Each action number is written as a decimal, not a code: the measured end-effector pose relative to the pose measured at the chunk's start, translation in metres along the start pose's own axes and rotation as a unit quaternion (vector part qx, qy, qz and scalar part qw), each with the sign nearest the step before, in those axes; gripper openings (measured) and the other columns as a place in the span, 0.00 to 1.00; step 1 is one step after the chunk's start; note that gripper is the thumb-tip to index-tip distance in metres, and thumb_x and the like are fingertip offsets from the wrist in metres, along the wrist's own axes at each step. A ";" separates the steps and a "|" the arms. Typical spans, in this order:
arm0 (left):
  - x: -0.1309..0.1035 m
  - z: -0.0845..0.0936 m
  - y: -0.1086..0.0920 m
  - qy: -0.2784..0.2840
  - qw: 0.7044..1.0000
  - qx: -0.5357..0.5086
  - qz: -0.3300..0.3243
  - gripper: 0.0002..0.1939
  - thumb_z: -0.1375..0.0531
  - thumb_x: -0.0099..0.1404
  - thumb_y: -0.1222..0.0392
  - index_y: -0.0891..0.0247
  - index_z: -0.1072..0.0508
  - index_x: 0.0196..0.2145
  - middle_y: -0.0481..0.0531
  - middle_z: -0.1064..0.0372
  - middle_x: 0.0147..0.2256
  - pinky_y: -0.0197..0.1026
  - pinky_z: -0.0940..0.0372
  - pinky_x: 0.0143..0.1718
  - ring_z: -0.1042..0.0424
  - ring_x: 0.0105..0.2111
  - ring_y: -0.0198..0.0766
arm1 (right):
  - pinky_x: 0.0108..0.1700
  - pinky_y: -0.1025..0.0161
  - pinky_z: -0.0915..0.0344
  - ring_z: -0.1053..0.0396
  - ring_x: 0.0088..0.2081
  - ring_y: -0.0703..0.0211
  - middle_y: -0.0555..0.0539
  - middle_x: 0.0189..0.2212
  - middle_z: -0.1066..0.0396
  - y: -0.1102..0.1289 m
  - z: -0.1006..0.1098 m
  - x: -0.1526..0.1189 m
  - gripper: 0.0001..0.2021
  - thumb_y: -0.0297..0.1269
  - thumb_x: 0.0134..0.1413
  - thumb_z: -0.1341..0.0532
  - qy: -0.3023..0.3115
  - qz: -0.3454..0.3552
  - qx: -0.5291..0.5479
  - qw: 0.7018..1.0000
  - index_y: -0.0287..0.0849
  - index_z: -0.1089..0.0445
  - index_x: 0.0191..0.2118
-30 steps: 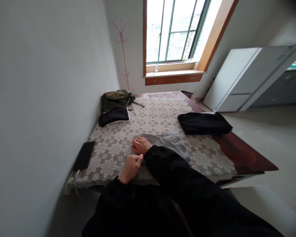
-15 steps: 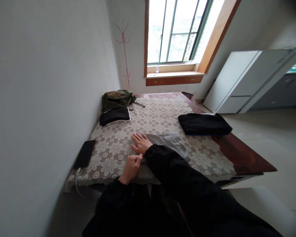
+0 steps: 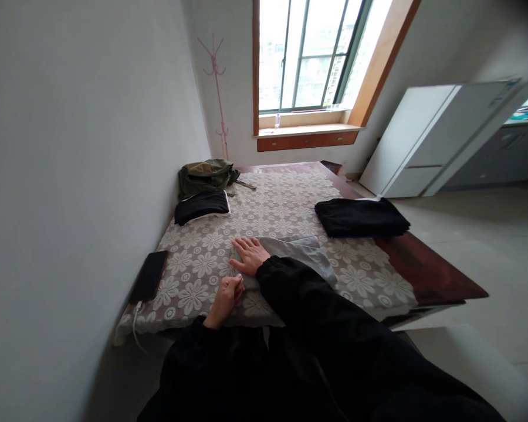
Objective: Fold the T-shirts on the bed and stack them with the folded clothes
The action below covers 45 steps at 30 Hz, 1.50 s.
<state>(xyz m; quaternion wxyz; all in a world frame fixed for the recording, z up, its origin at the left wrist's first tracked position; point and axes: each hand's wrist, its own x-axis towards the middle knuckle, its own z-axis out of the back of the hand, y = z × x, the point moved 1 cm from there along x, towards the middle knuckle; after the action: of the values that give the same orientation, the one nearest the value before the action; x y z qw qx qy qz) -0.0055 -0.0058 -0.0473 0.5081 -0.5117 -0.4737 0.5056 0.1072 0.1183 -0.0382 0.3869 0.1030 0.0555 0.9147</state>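
A grey folded garment (image 3: pixel 310 253) lies on the table's lace cloth, partly hidden under my right forearm. My right hand (image 3: pixel 250 255) rests flat on its left part, palm down with the fingers spread. Just nearer to me, my left hand (image 3: pixel 225 298) is closed with the fingers curled in, beside the garment's near left edge. Whether a bit of cloth is inside those fingers is hidden.
A black folded garment pile (image 3: pixel 361 218) lies at the right, a smaller black folded cloth (image 3: pixel 202 206) at the left before a green backpack (image 3: pixel 207 177). A phone (image 3: pixel 148 276) with a cable lies by the wall. The table's bare wooden edge (image 3: pixel 426 269) shows at right.
My left hand has shifted slightly left and away from the right wrist, its thumb now tucked lower. The right hand stays flat on the grey garment. The whole view has moved a little.
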 end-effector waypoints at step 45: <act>0.047 -0.014 -0.027 0.093 0.957 -0.249 0.115 0.28 0.38 0.60 0.52 0.56 0.54 0.17 0.37 0.62 0.13 0.33 0.64 0.15 0.63 0.13 0.24 | 0.73 0.44 0.58 0.51 0.74 0.47 0.40 0.74 0.47 -0.014 -0.016 0.008 0.29 0.48 0.75 0.54 -0.004 0.022 -0.001 1.000 0.42 0.45 0.73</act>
<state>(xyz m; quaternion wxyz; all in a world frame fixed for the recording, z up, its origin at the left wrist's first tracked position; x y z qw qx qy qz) 0.0113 0.0418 -0.0228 0.3449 -0.7175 -0.4736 0.3768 0.1079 0.1336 -0.0555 0.3673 0.1080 0.0509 0.9224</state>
